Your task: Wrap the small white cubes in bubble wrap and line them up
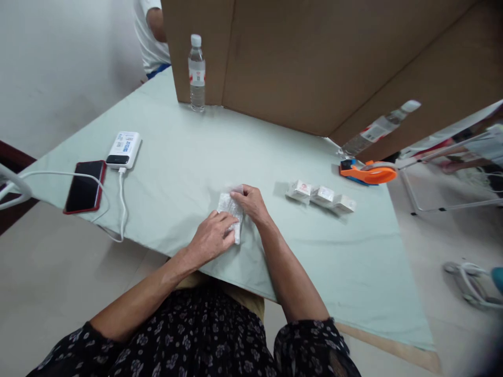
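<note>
A small white bubble-wrapped packet (229,205) lies on the pale green table cloth (188,157), near the front edge. My left hand (212,238) lies over the packet's near end with fingers curled on it. My right hand (251,202) pinches the packet's far right edge with bent fingers. Three small white boxes (321,196) with red marks sit in a row to the right of my right hand, apart from it.
An orange and blue tape dispenser (367,173) lies at the right edge. A phone (84,186) and a white power bank (124,150) with a cable sit left. One water bottle (197,72) stands before cardboard panels (314,57), another bottle (377,128) leans. A person's arm (151,31) shows behind.
</note>
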The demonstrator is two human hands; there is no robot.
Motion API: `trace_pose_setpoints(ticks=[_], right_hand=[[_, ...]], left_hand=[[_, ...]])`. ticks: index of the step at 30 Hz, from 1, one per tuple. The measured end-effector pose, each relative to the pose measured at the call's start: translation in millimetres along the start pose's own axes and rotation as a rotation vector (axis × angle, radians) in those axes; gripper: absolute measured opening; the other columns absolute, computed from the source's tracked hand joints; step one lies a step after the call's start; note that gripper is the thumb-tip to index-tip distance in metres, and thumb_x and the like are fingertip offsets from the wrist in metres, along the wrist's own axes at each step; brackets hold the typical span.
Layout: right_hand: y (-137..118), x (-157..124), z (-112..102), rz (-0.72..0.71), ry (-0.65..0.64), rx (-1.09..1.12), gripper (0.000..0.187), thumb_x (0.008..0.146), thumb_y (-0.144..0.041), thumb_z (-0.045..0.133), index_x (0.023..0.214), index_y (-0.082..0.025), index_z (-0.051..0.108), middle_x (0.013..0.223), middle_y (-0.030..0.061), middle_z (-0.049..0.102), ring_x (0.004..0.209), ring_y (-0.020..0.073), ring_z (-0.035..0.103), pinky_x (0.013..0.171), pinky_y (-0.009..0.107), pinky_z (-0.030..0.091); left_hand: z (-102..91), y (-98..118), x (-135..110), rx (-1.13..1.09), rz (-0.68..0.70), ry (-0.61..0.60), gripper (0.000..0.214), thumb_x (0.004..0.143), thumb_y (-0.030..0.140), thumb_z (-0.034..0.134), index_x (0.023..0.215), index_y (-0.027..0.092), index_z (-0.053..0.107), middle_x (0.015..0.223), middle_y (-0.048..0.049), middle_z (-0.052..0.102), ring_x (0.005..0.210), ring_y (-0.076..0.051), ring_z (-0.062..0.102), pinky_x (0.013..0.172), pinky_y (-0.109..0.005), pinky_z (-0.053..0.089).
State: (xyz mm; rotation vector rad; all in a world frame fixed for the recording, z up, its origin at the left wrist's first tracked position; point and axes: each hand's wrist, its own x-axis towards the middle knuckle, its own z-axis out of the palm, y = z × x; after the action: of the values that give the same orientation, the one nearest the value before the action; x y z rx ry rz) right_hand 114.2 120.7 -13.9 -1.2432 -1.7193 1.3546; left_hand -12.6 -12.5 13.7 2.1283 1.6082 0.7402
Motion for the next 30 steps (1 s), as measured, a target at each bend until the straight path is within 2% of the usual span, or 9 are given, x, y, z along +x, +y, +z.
trace_pose_setpoints(ticks=[4, 7, 11, 14, 16, 18, 20, 25, 30], right_hand=[[-10, -23, 0, -0.058, 0.031, 0.205, 0.024, 0.073, -0.042, 0.065, 0.071, -0.019, 0.057, 0.064, -0.0041, 0.048, 0.061, 0.0113, 0.041, 0.058, 0.024, 0.035], [-20, -44, -3, -0.123, 0.040, 0.171, 0.023, 0.077, -0.040, 0.065, 0.069, -0.020, 0.057, 0.066, -0.0033, 0.050, 0.063, 0.0121, 0.044, 0.062, 0.025, 0.038], [-30, -70, -2, -0.143, 0.076, 0.045, 0.019, 0.081, -0.038, 0.062, 0.077, -0.020, 0.064, 0.071, -0.0006, 0.059, 0.069, 0.0152, 0.053, 0.069, 0.027, 0.044], [-32, -91, 1, -0.141, 0.083, -0.044, 0.019, 0.084, -0.038, 0.061, 0.084, -0.021, 0.069, 0.080, 0.0020, 0.069, 0.077, 0.0189, 0.061, 0.077, 0.031, 0.049], [-30, -104, 3, -0.167, 0.076, -0.080, 0.016, 0.085, -0.035, 0.061, 0.086, -0.023, 0.071, 0.088, 0.0030, 0.073, 0.086, 0.0215, 0.066, 0.085, 0.035, 0.051], [-24, -116, 8, -0.234, 0.077, -0.091, 0.013, 0.086, -0.030, 0.060, 0.086, -0.025, 0.072, 0.097, 0.0034, 0.075, 0.097, 0.0230, 0.068, 0.094, 0.038, 0.051], [-15, -125, 14, -0.310, 0.094, -0.085, 0.015, 0.087, -0.025, 0.058, 0.089, -0.027, 0.073, 0.105, 0.0035, 0.075, 0.106, 0.0231, 0.068, 0.102, 0.041, 0.049], [6, -136, 27, -0.409, 0.154, -0.089, 0.025, 0.090, -0.020, 0.053, 0.103, -0.030, 0.072, 0.115, 0.0025, 0.073, 0.118, 0.0210, 0.065, 0.114, 0.047, 0.040], [12, -137, 27, -0.456, 0.105, -0.101, 0.027, 0.090, -0.017, 0.054, 0.107, -0.030, 0.072, 0.118, 0.0027, 0.073, 0.122, 0.0206, 0.063, 0.116, 0.049, 0.039]], left_hand=[[6.8, -4, -4, -0.046, -0.004, 0.071, 0.026, 0.085, 0.014, 0.055, 0.106, 0.020, 0.069, 0.111, -0.0073, 0.068, 0.100, -0.023, 0.061, 0.094, -0.040, 0.050], [11.4, -4, -8, -0.056, -0.053, 0.194, 0.020, 0.084, 0.016, 0.057, 0.100, 0.020, 0.069, 0.114, -0.0089, 0.061, 0.103, -0.022, 0.060, 0.093, -0.037, 0.051], [14.4, -2, -13, -0.040, -0.129, 0.287, 0.007, 0.083, 0.021, 0.061, 0.090, 0.019, 0.062, 0.099, -0.0072, 0.057, 0.098, -0.022, 0.058, 0.090, -0.036, 0.051], [16.1, -3, -15, -0.038, -0.194, 0.359, 0.019, 0.082, 0.025, 0.064, 0.098, 0.019, 0.056, 0.096, -0.0073, 0.056, 0.098, -0.024, 0.056, 0.089, -0.039, 0.050], [16.7, -3, -15, -0.056, -0.207, 0.393, 0.035, 0.081, 0.027, 0.066, 0.112, 0.018, 0.053, 0.107, -0.0100, 0.057, 0.107, -0.026, 0.055, 0.093, -0.042, 0.049], [16.3, -4, -16, -0.066, -0.190, 0.365, 0.045, 0.080, 0.025, 0.067, 0.122, 0.019, 0.051, 0.124, -0.0134, 0.054, 0.118, -0.027, 0.051, 0.099, -0.044, 0.045], [14.6, -6, -16, -0.066, -0.159, 0.285, 0.038, 0.081, 0.023, 0.066, 0.118, 0.020, 0.055, 0.136, -0.0141, 0.049, 0.123, -0.027, 0.050, 0.103, -0.045, 0.042], [4.2, -17, -16, -0.104, -0.052, 0.123, 0.012, 0.085, 0.024, 0.061, 0.095, 0.019, 0.062, 0.123, -0.0112, 0.061, 0.121, -0.026, 0.054, 0.103, -0.042, 0.041], [-10.7, -32, -25, -0.114, 0.129, 0.004, 0.038, 0.078, 0.025, 0.066, 0.115, 0.018, 0.061, 0.135, -0.0146, 0.058, 0.131, -0.029, 0.050, 0.110, -0.047, 0.038]])
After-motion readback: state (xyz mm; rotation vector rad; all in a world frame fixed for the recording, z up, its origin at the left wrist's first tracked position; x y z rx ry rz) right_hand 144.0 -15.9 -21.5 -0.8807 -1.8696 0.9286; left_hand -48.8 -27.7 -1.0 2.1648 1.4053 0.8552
